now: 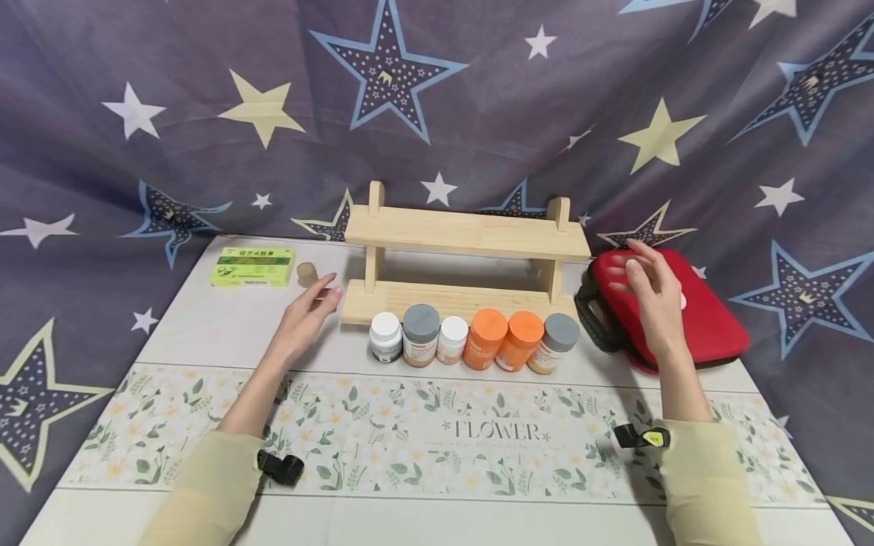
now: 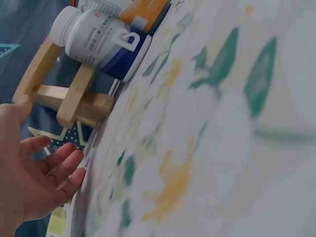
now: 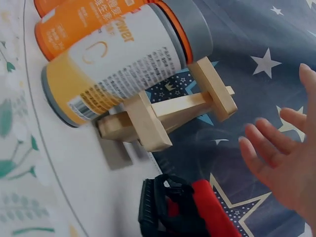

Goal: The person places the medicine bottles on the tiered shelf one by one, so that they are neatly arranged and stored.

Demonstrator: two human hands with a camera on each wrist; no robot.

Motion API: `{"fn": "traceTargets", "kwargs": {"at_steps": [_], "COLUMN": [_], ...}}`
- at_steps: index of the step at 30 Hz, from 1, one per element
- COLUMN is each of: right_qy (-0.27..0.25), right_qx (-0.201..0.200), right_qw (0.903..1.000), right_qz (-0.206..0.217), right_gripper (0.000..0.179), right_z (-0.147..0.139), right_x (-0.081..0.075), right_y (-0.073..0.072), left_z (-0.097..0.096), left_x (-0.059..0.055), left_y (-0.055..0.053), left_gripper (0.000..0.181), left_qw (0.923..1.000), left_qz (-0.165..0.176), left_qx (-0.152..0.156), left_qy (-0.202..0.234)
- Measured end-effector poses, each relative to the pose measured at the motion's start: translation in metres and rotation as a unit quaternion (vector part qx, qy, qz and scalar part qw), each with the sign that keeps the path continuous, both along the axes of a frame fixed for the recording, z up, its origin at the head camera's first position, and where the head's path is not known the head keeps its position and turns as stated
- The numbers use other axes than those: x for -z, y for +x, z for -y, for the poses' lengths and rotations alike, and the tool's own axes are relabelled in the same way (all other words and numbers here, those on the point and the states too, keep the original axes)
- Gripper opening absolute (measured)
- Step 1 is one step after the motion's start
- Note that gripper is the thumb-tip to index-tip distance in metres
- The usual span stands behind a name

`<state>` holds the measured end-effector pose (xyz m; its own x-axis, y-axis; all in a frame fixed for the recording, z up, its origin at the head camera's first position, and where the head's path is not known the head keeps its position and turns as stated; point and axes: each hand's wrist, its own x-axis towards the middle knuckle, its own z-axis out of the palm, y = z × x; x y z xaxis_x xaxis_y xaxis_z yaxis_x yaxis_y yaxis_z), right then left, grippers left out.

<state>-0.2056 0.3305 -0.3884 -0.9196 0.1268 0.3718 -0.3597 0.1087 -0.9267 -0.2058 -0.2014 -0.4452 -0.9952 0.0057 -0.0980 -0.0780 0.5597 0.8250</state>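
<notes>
My left hand hovers left of a two-tier wooden shelf, fingers loosely spread and holding nothing. Close by stands a small brown stopper-like object, with a green-yellow medicine box further left. Over a red zipped case with a black handle, my right hand is raised with relaxed fingers around no object. In front of the shelf, a row of bottles runs from a white bottle through orange bottles to a grey-capped bottle. The left wrist view shows that white bottle near the shelf end.
A floral runner printed "FLOWER" crosses the white table. Behind the table hangs a dark curtain patterned with stars. Each wrist wears a black strap with a small camera.
</notes>
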Motion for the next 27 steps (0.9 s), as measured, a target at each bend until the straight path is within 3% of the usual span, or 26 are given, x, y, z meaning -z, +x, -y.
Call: {"fn": "traceTargets", "kwargs": {"at_steps": [5, 10, 17, 23, 27], "right_qy": [0.004, 0.055, 0.127, 0.173, 0.204], "right_qx": [-0.064, -0.126, -0.209, -0.240, -0.266], "right_qw": [0.9979, 0.9899, 0.9672, 0.9503, 0.9334], "right_qz": [0.001, 0.035, 0.070, 0.097, 0.129], "right_gripper": [0.041, 0.043, 0.045, 0.048, 0.053], "right_z": [0.006, 0.009, 0.012, 0.012, 0.011], "right_x": [0.007, 0.012, 0.017, 0.019, 0.019], "right_y": [-0.001, -0.003, -0.002, 0.001, 0.003], "left_z": [-0.007, -0.010, -0.007, -0.008, -0.007], "left_x": [0.006, 0.010, 0.015, 0.017, 0.016], "left_y": [-0.002, -0.002, 0.000, -0.001, -0.001], "left_gripper": [0.073, 0.079, 0.079, 0.081, 0.080], "left_qw": [0.9998, 0.9988, 0.9977, 0.9962, 0.9952], "left_qz": [0.018, 0.039, 0.042, 0.044, 0.043], "left_qx": [0.000, 0.003, 0.013, 0.028, 0.045], "left_qy": [0.012, 0.029, 0.051, 0.070, 0.076]}}
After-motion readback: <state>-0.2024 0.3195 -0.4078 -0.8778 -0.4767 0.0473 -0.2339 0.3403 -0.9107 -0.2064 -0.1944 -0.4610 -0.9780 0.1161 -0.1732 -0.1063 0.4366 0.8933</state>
